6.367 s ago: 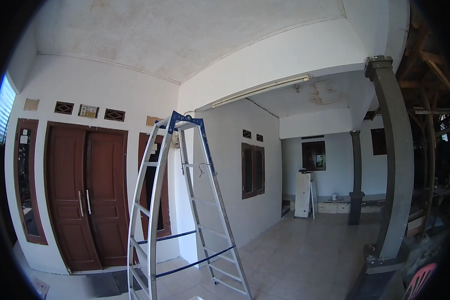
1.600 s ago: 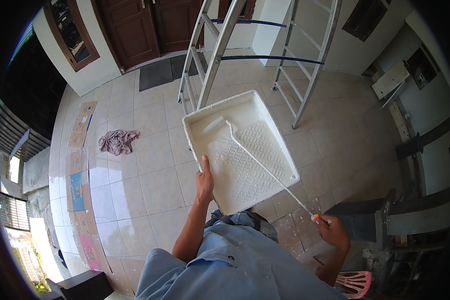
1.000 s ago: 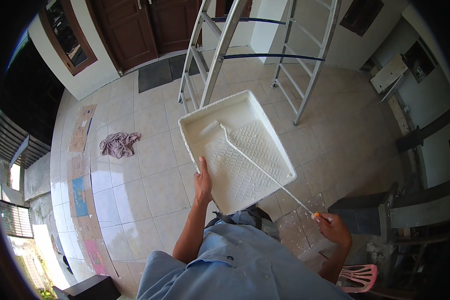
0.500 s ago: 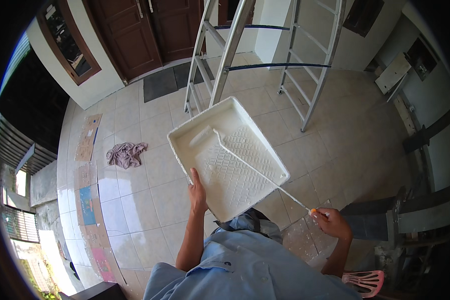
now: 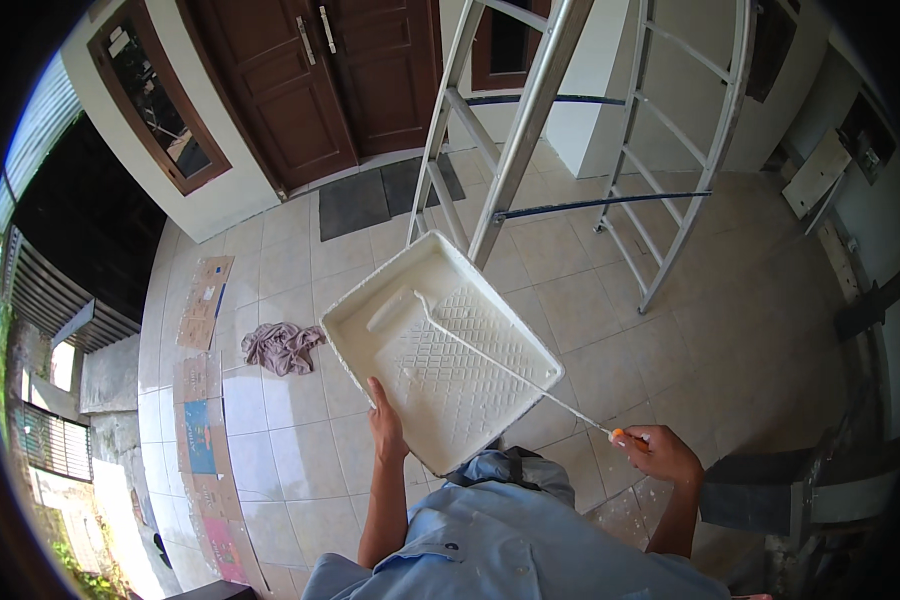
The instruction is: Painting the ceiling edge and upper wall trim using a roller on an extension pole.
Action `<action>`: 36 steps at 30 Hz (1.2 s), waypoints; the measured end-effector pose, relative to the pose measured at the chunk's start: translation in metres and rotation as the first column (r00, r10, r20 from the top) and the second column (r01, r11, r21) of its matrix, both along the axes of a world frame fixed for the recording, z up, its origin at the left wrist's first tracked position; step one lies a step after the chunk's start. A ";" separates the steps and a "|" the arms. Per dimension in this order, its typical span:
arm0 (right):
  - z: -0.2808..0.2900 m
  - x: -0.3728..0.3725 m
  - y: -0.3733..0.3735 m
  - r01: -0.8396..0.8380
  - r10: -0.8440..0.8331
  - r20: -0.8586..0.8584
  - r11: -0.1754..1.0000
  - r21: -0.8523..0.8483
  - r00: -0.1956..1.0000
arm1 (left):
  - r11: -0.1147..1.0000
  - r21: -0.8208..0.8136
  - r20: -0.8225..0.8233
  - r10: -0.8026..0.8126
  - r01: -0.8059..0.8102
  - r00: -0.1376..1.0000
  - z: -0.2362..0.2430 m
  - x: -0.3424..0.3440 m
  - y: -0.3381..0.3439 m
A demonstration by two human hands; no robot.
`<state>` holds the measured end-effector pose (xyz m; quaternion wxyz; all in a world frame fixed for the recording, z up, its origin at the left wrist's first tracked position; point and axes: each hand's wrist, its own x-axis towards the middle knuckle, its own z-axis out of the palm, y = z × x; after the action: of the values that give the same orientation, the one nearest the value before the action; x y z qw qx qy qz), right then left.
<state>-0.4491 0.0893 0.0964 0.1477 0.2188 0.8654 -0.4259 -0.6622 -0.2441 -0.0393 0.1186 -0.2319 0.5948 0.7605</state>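
"What does the paint tray [image 5: 450, 395] look like?"
"White, rectangular, coated with pale wet paint, its ramp raised in a diamond pattern. It's held up in front of the person's blue shirt [image 5: 490, 540], over the tiled floor [image 5: 290, 450]."
"And the hands?"
"The left hand [image 5: 387, 430] grips the tray's left side, thumb over the rim, fingers hidden beneath. The right hand [image 5: 660, 452] is closed around the orange handle of the paint roller [image 5: 500, 366]."
"Which way do they point?"
"The tray's long axis slants from upper left, the well, to lower right. The roller's rod slants likewise, its sleeve in the well and lying across that line."
"Anything in the way?"
"An aluminium stepladder [image 5: 535, 130] stands just beyond; the tray hides one foot, so I can't tell whether they touch. Left of the tray lie a crumpled mauve rag [image 5: 282, 348] and flattened cardboard [image 5: 205, 300]."
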 end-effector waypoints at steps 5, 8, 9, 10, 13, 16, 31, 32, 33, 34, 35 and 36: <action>0.017 -0.060 0.015 -0.035 0.030 0.073 0.997 0.062 0.997 | 0.999 0.034 -0.048 0.042 -0.040 0.998 0.007 -0.039 -0.016; 0.016 -0.102 0.001 -0.131 0.125 0.046 0.983 0.129 0.991 | 0.999 0.008 0.011 0.044 -0.045 0.999 0.006 -0.062 -0.033; 0.013 -0.118 -0.009 -0.122 0.118 0.039 0.988 0.094 0.992 | 0.999 -0.017 0.030 0.044 -0.043 0.999 0.004 -0.072 -0.040; 0.009 -0.133 -0.020 -0.161 0.161 0.003 0.984 0.071 0.987 | 0.997 -0.024 0.013 0.069 -0.069 0.998 0.003 -0.081 -0.048; -0.004 -0.175 -0.058 -0.220 0.221 -0.032 0.975 0.029 0.975 | 0.996 -0.035 -0.017 0.081 -0.082 0.997 0.000 -0.115 -0.079; -0.009 -0.210 -0.096 -0.238 0.238 0.015 0.971 0.011 0.971 | 0.995 -0.074 0.007 0.065 -0.065 0.998 0.000 -0.155 -0.124; -0.032 -0.334 -0.280 -0.354 0.357 -0.019 0.915 -0.193 0.934 | 0.998 -0.015 -0.074 0.059 -0.060 0.996 -0.001 -0.309 -0.269; -0.032 -0.340 -0.285 -0.352 0.365 0.028 0.913 -0.205 0.930 | 0.999 0.003 -0.090 0.046 -0.046 0.995 -0.001 -0.316 -0.269; -0.032 -0.345 -0.288 -0.346 0.353 0.007 0.920 -0.185 0.936 | 0.998 0.024 -0.075 0.054 -0.052 0.996 0.000 -0.322 -0.269; -0.031 -0.350 -0.291 -0.355 0.361 -0.011 0.913 -0.202 0.933 | 0.997 0.040 -0.058 0.060 -0.058 0.997 0.001 -0.328 -0.267; -0.030 -0.356 -0.295 -0.369 0.373 -0.030 0.902 -0.224 0.928 | 0.997 0.048 -0.064 0.065 -0.062 0.996 0.002 -0.334 -0.266; -0.029 -0.362 -0.296 -0.354 0.355 -0.033 0.912 -0.207 0.934 | 0.997 0.051 -0.057 0.069 -0.066 0.996 0.004 -0.342 -0.264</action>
<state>-0.8113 -0.2063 0.0669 0.2468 0.0427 0.8406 -0.4803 -1.0039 -0.5082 -0.0352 0.0810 -0.2263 0.5712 0.7848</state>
